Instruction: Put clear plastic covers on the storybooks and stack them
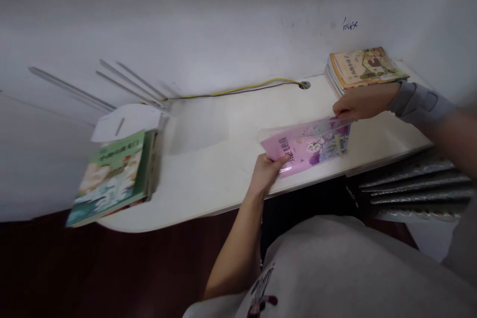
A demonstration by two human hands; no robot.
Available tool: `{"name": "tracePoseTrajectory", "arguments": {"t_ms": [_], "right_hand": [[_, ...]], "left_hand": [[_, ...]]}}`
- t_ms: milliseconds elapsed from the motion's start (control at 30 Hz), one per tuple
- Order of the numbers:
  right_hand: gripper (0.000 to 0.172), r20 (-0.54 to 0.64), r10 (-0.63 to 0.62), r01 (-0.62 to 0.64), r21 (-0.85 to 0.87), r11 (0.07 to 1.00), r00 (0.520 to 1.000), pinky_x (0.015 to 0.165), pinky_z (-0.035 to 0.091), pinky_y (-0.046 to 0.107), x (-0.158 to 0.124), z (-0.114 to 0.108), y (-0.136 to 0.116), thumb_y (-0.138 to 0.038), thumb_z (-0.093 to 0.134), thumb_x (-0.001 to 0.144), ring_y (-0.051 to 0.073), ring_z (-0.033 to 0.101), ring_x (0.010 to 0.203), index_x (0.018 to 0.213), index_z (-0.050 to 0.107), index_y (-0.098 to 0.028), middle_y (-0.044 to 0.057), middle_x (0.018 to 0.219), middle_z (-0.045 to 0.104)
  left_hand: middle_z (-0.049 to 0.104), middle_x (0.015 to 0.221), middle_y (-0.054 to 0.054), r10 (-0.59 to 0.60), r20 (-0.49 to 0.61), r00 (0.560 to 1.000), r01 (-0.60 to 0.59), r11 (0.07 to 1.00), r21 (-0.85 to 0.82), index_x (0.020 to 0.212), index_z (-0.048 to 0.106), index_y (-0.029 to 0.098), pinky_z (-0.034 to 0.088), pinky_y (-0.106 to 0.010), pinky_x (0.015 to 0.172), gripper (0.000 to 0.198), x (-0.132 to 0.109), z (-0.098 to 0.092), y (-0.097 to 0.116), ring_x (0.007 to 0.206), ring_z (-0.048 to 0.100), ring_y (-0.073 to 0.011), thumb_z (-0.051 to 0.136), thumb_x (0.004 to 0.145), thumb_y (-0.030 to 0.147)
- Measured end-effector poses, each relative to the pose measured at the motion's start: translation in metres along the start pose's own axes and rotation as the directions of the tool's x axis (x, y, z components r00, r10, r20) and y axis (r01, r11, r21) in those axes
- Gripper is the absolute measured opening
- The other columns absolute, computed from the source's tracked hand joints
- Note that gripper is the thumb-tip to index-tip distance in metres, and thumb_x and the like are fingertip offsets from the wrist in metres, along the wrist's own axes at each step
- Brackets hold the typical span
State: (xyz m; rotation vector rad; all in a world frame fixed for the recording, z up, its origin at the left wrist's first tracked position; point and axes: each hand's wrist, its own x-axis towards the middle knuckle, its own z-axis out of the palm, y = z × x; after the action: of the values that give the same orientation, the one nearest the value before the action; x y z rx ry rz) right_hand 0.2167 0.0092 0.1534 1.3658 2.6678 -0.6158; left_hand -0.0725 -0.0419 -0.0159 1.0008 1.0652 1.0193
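And here's the left hand (266,171), thumb on top, pinching the pink book (307,151) at its near left corner; the right hand (356,102), a grey band (417,99) round its wrist, has fingers curled tight — pinching clear film (320,125) at the book's far right corner; the pink book sits over the white table (208,179), near its front edge — between a right-hand book stack (368,67) and green-topped books (115,174) at left.
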Motion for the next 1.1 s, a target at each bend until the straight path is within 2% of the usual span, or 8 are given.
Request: {"name": "tracePoseTrajectory", "arguments": {"t_ms": [267,400,500,567,633,767,900,1100], "right_hand": [[0.037,-0.080,0.227,-0.138,0.590,0.796,0.971,0.047,0.042,0.021,0.020,0.042,0.043,-0.048,0.071,0.076,0.009,0.052,0.045,0.060,0.060,-0.017,-0.002,0.049,0.057],[0.050,-0.383,0.599,-0.115,0.770,0.628,0.703,0.056,0.052,0.028,0.019,0.077,0.055,-0.063,0.042,0.090,0.016,0.063,0.065,0.080,0.059,-0.017,0.007,0.076,0.067],[0.054,-0.703,0.515,-0.125,0.528,0.840,0.491,0.086,0.053,0.043,0.004,0.100,0.032,-0.064,0.036,0.091,0.025,0.061,0.107,0.114,0.056,-0.019,0.014,0.115,0.063],[0.058,-0.784,0.312,-0.187,0.249,0.950,0.537,0.105,0.039,0.051,-0.004,0.116,0.007,-0.061,0.038,0.091,0.029,0.042,0.133,0.132,0.048,-0.021,0.014,0.141,0.048],[0.061,-0.680,0.141,-0.185,0.009,0.983,0.719,0.114,0.025,0.055,-0.005,0.134,-0.014,-0.058,0.041,0.091,0.030,0.027,0.143,0.141,0.041,-0.022,0.012,0.151,0.037],[0.072,-0.461,0.165,-0.250,-0.129,0.960,0.872,0.114,0.018,0.058,0.007,0.168,-0.016,-0.055,0.041,0.091,0.035,0.024,0.143,0.145,0.034,-0.008,0.023,0.153,0.031],[0.064,-0.386,0.337,-0.392,-0.072,0.917,0.859,0.108,0.026,0.060,0.006,0.180,0.014,-0.048,0.039,0.093,0.037,0.030,0.140,0.143,0.037,-0.008,0.023,0.153,0.032],[0.035,-0.534,0.490,-0.507,0.127,0.853,0.689,0.093,0.042,0.041,-0.008,0.167,0.038,-0.038,0.045,0.092,0.029,0.057,0.110,0.106,0.065,-0.014,0.018,0.116,0.064]], "left_hand": [[0.073,0.099,-0.010,0.111,-0.049,0.993,-0.101,0.981,0.166,0.113,0.063,0.015,0.056,-0.031,0.070,0.051,0.013,-0.007,0.013,0.078,0.069,-0.0195,0.072,0.072,0.042],[0.044,0.145,-0.019,0.417,-0.132,0.899,-0.230,0.707,0.669,0.147,0.029,0.020,0.047,-0.045,0.100,0.076,0.004,-0.005,0.009,0.128,0.050,-0.0297,0.063,0.081,0.036],[0.020,0.158,-0.019,0.539,0.028,0.842,-0.236,0.320,0.918,0.149,0.027,0.018,0.022,-0.056,0.115,0.074,-0.001,0.008,0.015,0.147,0.012,-0.0354,0.059,0.086,0.039],[0.019,0.159,-0.017,0.468,0.178,0.866,-0.276,0.150,0.949,0.149,0.030,0.019,0.011,-0.060,0.115,0.071,0.003,0.021,0.021,0.148,0.004,-0.0365,0.055,0.088,0.045],[0.019,0.159,-0.016,0.338,0.306,0.890,-0.344,0.056,0.937,0.149,0.030,0.020,0.008,-0.061,0.115,0.071,0.014,0.036,0.024,0.148,0.004,-0.0365,0.051,0.089,0.052],[0.019,0.159,-0.018,0.113,0.384,0.916,-0.385,-0.016,0.923,0.150,0.028,0.017,0.009,-0.064,0.113,0.071,0.039,0.051,0.020,0.147,0.009,-0.0366,0.039,0.092,0.057],[0.022,0.158,-0.015,0.062,0.340,0.938,-0.337,-0.054,0.940,0.150,0.028,0.019,0.010,-0.064,0.113,0.069,0.047,0.040,0.015,0.147,0.014,-0.0353,0.033,0.093,0.059],[0.033,0.152,-0.023,0.232,0.036,0.972,-0.048,0.044,0.998,0.143,0.038,0.010,0.024,-0.059,0.111,0.067,0.048,-0.001,0.024,0.141,0.029,-0.0374,0.041,0.091,0.054]]}}
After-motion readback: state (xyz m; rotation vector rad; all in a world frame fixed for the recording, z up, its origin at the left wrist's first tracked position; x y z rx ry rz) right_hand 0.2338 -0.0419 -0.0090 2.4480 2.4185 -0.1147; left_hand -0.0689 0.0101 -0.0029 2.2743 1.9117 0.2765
